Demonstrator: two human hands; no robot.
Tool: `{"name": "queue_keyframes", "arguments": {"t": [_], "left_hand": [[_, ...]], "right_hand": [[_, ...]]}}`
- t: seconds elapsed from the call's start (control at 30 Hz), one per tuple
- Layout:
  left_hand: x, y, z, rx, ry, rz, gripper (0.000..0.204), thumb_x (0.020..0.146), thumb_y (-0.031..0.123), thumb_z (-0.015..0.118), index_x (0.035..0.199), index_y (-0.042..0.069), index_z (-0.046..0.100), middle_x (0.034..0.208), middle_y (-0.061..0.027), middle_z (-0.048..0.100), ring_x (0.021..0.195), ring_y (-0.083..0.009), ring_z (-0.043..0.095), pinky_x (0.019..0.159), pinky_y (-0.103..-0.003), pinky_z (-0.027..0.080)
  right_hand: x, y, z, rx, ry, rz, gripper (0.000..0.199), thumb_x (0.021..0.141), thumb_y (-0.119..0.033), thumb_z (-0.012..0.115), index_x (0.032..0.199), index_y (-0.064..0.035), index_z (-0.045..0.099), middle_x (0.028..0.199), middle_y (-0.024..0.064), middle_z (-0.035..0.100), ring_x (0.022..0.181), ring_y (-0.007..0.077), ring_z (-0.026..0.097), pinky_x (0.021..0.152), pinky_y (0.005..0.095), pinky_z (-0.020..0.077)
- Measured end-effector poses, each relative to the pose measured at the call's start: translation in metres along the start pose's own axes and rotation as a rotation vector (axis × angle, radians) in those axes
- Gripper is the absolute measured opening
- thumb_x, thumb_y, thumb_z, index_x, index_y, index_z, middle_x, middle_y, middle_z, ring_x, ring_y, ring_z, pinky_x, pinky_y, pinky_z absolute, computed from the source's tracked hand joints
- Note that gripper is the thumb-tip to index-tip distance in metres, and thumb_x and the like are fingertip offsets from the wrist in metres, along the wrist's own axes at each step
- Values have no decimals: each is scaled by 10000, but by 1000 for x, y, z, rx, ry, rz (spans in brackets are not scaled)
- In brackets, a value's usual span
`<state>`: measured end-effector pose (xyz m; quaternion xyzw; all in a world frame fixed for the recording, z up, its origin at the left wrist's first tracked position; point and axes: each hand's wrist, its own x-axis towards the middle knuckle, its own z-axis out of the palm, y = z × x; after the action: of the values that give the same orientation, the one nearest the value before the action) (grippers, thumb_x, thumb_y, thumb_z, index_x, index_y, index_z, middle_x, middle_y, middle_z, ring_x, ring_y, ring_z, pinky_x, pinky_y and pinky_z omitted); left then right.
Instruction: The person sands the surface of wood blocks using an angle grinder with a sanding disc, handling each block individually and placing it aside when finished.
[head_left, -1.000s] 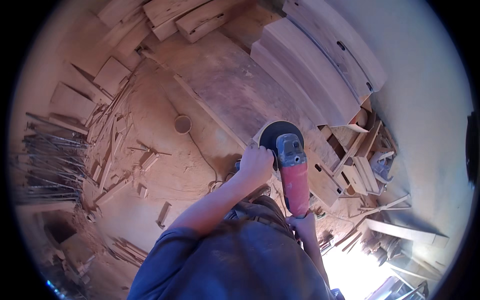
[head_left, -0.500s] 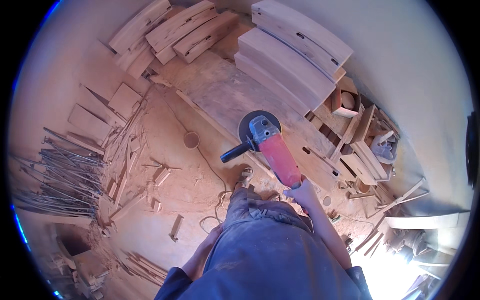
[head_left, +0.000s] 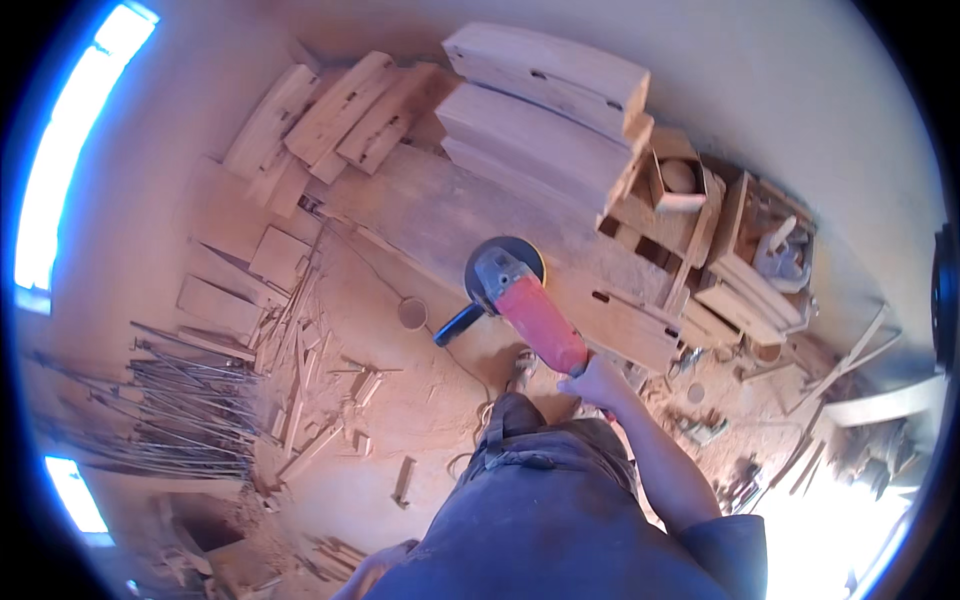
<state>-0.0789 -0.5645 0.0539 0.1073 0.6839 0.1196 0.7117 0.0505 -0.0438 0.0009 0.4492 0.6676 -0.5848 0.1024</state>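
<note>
My right hand [head_left: 603, 385] is closed round the rear of a red angle grinder [head_left: 540, 322] with a grey head. A wide round disc sits at its far end, and a black side handle sticks out to the left. The disc is over the near edge of a low wooden bench [head_left: 430, 200]; I cannot tell whether it touches. A slotted board [head_left: 625, 318] lies on the bench to the right of the grinder. Low by my left side, my left hand [head_left: 392, 555] is mostly hidden by my dark clothing, and its fingers do not show.
Long pale wooden beams [head_left: 540, 135] are stacked on the bench, with more slotted pieces [head_left: 340, 115] at the far left. A bundle of metal bars [head_left: 190, 405] and wood scraps lie left on the dusty floor. At right are a box [head_left: 678, 178] and a plastic container [head_left: 783, 255].
The view has shifted, and a bright window now shows at the left. The grinder appears slightly farther left, still in my right hand. My left hand sits lower in the picture, more hidden.
</note>
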Motion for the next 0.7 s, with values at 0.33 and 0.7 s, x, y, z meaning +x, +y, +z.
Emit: {"name": "queue_keyframes", "arguments": {"t": [0.33, 0.7], "left_hand": [[48, 68, -86, 265, 305, 187, 301, 938, 262, 649, 1064, 5, 743, 1042, -183, 754, 1002, -261, 709, 884, -341, 531], [148, 404, -206, 823, 478, 392, 404, 796, 250, 733, 1115, 18, 647, 996, -241, 707, 991, -425, 666, 887, -512, 520]], "right_hand": [[3, 15, 23, 40, 49, 49, 747, 740, -371, 844, 1349, -45, 560, 1085, 186, 730, 1035, 332, 702, 916, 439, 527], [-10, -31, 41, 18, 74, 338, 604, 736, -268, 873, 1227, -3, 643, 934, 134, 744, 883, 276, 723, 813, 405, 556]]}}
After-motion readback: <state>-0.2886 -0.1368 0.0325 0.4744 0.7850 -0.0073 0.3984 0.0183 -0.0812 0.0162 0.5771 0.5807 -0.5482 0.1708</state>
